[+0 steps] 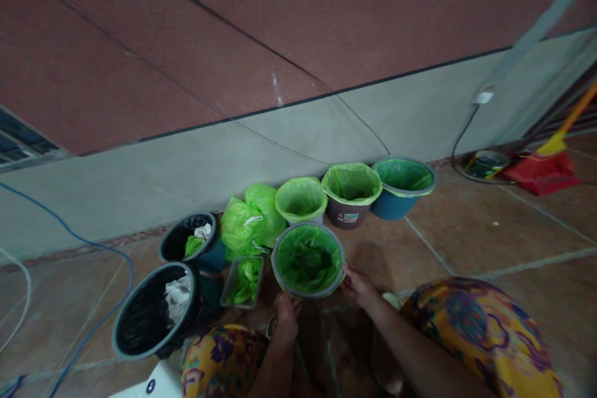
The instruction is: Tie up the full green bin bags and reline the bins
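Observation:
A small bin lined with a green bag (308,259) stands on the tiled floor right in front of me. My left hand (285,311) grips its near rim with curled fingers. My right hand (358,286) holds the rim on the right side, fingers closed on the edge. My patterned sleeves and lap show at the bottom of the view.
Three more green-lined bins (301,199) (352,189) (403,181) stand in a row by the wall. Tied green bags (247,221) and a clear tray of green bags (245,280) lie left. Two black-lined bins (153,311) (189,236) hold rubbish. A red dustpan (541,171) and cables lie around.

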Tool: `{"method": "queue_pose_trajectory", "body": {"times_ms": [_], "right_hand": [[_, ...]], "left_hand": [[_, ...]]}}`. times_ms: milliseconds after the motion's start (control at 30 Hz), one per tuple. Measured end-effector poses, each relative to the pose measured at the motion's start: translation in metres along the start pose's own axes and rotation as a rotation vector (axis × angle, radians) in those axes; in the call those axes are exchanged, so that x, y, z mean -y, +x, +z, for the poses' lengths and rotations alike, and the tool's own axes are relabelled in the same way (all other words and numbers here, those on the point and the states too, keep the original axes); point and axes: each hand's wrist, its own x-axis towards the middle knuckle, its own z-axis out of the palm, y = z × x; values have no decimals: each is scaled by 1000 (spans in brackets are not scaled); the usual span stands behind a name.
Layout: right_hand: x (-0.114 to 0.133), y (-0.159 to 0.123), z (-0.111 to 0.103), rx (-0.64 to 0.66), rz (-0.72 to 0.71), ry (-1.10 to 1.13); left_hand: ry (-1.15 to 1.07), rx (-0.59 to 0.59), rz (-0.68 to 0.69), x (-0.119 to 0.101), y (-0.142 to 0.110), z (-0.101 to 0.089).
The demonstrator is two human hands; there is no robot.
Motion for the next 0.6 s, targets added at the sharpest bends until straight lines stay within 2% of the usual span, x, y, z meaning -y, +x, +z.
{"method": "queue_pose_trajectory", "body": {"times_ms": [100, 267, 400, 600], "right_hand": [[-5, 1, 1, -2, 7, 73], [-20, -8, 1, -25, 28, 207], [-26, -11, 1, -8, 38, 138], [-16, -11, 5, -73, 39, 114]], "left_hand": [[3, 41, 32, 4, -4, 1], [57, 32, 89, 10, -3, 2], [61, 25, 107, 11, 2, 4], [100, 19, 74, 10, 0, 5]]}}
